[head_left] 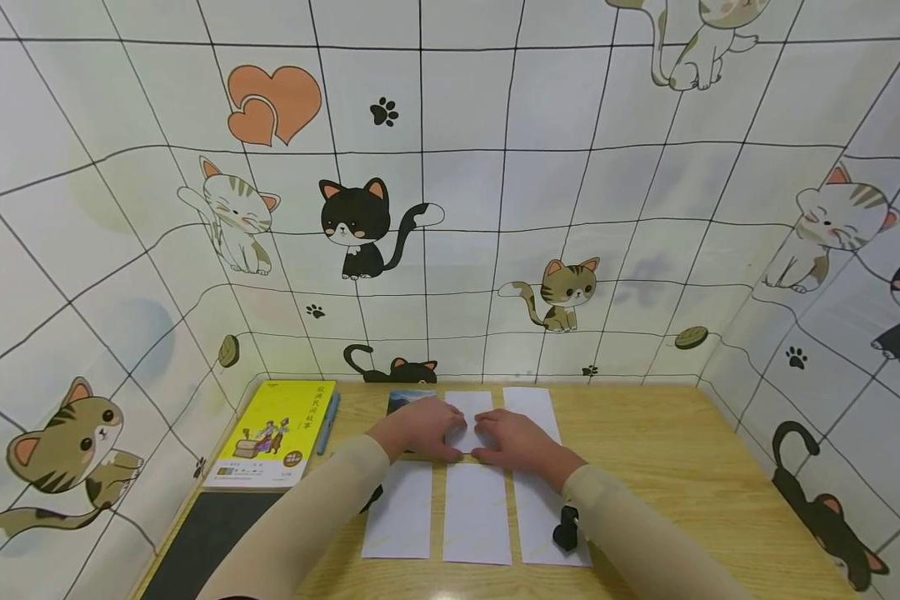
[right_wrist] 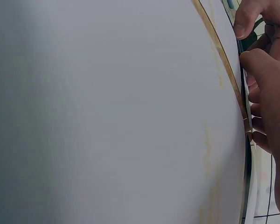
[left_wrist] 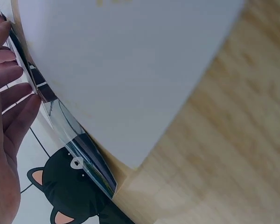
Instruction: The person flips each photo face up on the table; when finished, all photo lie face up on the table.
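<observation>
White rectangular cards lie in two rows on the wooden table. Both hands meet over the back middle card (head_left: 468,403), fingertips and thumbs resting on it. My left hand (head_left: 422,427) comes from the left and partly covers a back left card (head_left: 411,397) that shows a dark picture. Its fingers look fairly straight in the left wrist view. From the right, my right hand (head_left: 523,443) touches the same middle card, its forearm crossing the right column. Nearest me lie the front left card (head_left: 399,510), front middle card (head_left: 476,515) and front right card (head_left: 540,521).
A yellow-covered book (head_left: 277,429) lies at the table's left, a blue pen (head_left: 327,423) along its right side. In front of it is a dark grey flat sheet (head_left: 202,542). Cat-patterned walls surround the table (head_left: 682,475) at the back and sides.
</observation>
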Demonstrator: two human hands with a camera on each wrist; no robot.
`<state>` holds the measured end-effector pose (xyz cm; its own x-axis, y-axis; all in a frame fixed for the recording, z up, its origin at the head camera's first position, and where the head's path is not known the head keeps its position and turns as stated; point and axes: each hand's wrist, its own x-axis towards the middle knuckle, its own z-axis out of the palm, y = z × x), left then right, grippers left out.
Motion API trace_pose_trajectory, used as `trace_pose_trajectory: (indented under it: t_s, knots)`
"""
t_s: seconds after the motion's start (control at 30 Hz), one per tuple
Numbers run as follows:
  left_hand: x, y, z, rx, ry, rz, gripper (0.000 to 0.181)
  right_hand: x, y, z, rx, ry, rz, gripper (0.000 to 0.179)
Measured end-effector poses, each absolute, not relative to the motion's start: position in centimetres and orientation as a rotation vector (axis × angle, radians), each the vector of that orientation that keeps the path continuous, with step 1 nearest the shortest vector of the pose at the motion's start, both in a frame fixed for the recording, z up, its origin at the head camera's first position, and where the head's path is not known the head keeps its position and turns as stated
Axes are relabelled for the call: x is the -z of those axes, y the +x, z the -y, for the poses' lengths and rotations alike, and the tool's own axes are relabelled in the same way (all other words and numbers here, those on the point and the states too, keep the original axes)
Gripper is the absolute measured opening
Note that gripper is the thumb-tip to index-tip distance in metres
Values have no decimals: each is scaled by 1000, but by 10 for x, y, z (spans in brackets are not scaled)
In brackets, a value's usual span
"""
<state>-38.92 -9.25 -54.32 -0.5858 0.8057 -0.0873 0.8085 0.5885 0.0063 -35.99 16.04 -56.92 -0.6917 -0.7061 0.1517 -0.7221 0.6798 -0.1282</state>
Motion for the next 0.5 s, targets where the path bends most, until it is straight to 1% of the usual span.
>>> trace_pose_trajectory:
  t_s: [0.3,0.5]
  knots:
    - [539,-385,92,5,1336,-2743,47,566,-357,-160,-405,1159,2842,47]
    - [540,-385,93,-51,1353,-2747,45,567,-357,-163,-481,1123,2887,46]
